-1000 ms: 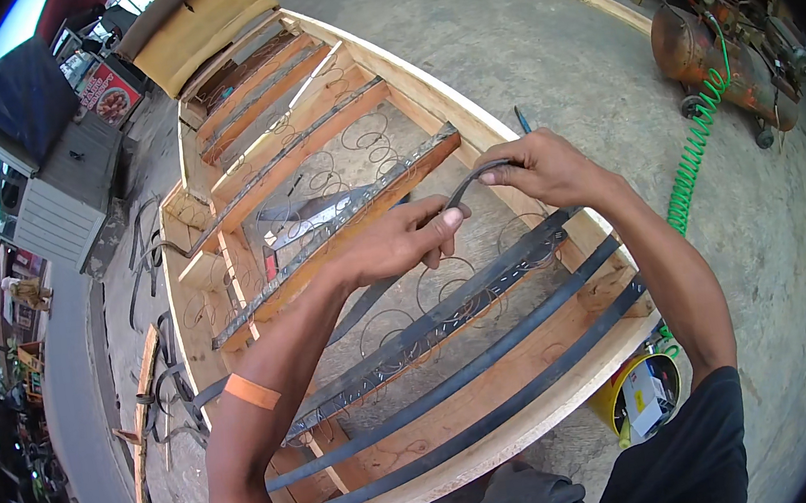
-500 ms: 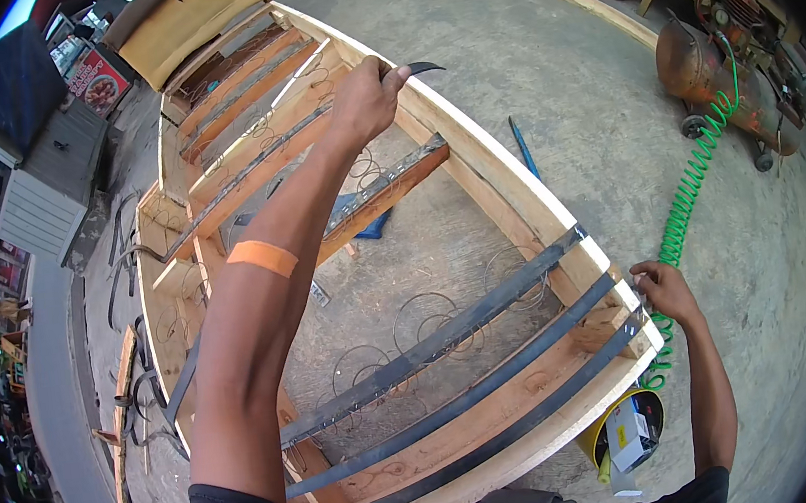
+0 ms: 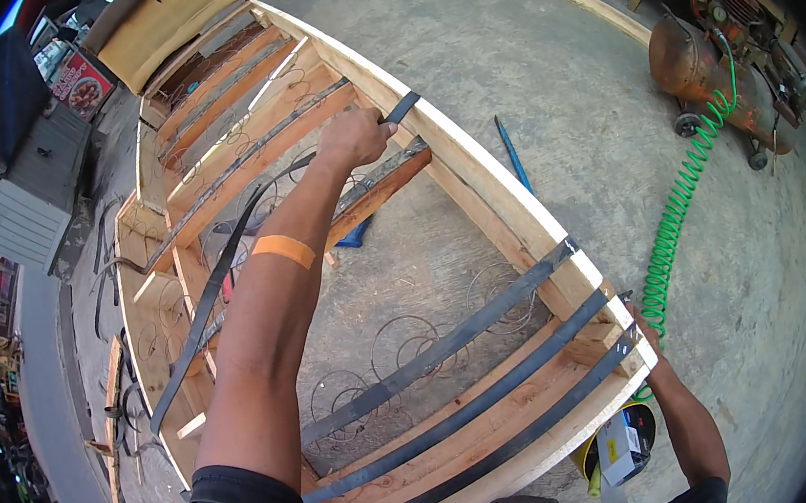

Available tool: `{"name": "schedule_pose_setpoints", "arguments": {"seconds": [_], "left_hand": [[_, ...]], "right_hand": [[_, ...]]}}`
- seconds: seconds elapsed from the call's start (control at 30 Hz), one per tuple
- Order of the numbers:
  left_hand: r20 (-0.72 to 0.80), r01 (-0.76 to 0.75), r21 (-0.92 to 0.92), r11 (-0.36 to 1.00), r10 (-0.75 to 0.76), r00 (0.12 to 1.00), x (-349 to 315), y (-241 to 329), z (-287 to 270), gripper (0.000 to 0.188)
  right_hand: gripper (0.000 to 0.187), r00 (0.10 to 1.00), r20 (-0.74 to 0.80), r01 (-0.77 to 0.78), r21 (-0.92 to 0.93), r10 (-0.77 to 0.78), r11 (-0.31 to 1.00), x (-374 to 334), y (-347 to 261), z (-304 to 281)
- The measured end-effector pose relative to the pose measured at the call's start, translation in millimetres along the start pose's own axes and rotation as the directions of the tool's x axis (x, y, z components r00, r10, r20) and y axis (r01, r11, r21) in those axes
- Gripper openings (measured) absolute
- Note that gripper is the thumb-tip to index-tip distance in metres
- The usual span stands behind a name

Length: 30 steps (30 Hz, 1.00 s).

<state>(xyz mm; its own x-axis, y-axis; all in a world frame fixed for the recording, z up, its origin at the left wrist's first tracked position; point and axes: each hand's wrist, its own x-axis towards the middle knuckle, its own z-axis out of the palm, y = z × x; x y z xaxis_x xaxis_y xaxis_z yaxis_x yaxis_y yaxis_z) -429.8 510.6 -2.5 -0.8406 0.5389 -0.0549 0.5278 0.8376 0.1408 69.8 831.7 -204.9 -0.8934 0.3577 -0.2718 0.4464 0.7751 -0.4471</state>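
Observation:
A long wooden furniture frame (image 3: 506,203) stretches away in front of me, with coil springs (image 3: 408,344) and crosswise slats inside it. My left hand (image 3: 352,141) is closed around a black strap (image 3: 400,107) and holds its end on top of the right rail. The rest of that strap trails back under my forearm to the frame's left side. Three dark straps (image 3: 452,343) span the near end, fixed to the rails. My right hand (image 3: 659,367) is low outside the near right corner, beside a green coiled air hose (image 3: 665,263). The rail and blur hide its fingers.
A yellow bucket (image 3: 590,458) holding boxes stands below the near right corner. A rusty air compressor (image 3: 692,54) is at the far right. A blue tool (image 3: 513,154) lies on the concrete right of the frame. Loose straps and a wood strip (image 3: 116,439) lie at left.
My left hand has moved slightly left and down, and the strap's end, which stuck out past the rail, now lies on it. My right hand has dropped lower beside the corner.

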Motion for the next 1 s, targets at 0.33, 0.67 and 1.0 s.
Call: {"name": "schedule_pose_setpoints", "arguments": {"seconds": [0.33, 0.67, 1.0], "left_hand": [[-0.097, -0.092, -0.125, 0.988, 0.080, 0.992, 6.2, -12.4, 9.8, 0.040], [-0.044, -0.022, -0.141, 0.990, 0.016, 0.999, -14.5, -12.7, -2.7, 0.040], [-0.093, -0.050, -0.157, 0.986, 0.036, 0.995, -6.2, -8.4, 3.6, 0.038]], "right_hand": [[0.045, 0.956, -0.278, -0.104, -0.027, 0.092, 0.994, 2.9, 26.5, -8.4], [0.030, 0.914, -0.405, 0.118, 0.193, -0.031, 0.974, 154.7, -293.0, -223.0], [0.045, 0.904, -0.154, 0.395, -0.055, -0.398, 0.917, 303.3, -377.5, -227.3]]}}
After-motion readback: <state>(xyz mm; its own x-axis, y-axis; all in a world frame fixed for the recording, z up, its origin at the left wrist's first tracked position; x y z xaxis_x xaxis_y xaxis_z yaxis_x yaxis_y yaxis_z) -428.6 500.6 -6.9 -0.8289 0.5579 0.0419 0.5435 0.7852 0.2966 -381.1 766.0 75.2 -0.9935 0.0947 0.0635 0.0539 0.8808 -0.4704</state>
